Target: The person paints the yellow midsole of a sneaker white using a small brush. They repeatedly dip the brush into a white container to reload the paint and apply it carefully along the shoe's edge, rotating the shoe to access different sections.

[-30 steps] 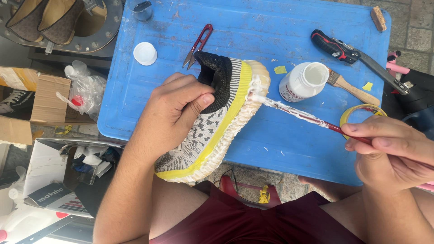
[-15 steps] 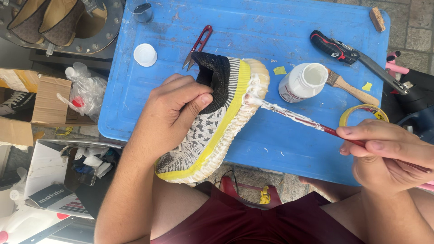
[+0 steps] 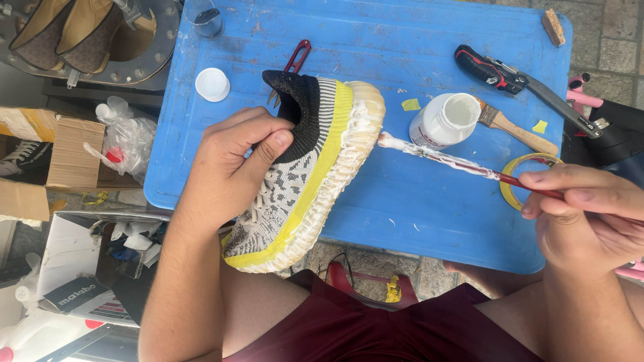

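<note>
over the blue plastic bench (image 3: 429, 221), the left hand (image 3: 235, 167) clamped a grey knit sneaker with yellow-taped sole (image 3: 302, 174) while the right hand (image 3: 580, 214) pinched a paste-laden red-handled brush (image 3: 456, 161), whose drips likely risked smearing the knit.

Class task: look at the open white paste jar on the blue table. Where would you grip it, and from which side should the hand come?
Grip the white jar around its round side wall, below the rim, probably coming from above its top edge in the picture. Its mouth is open, so avoid the top. A wooden-handled brush lies against its right, and the coated paintbrush in the right hand passes along its near side.
</note>
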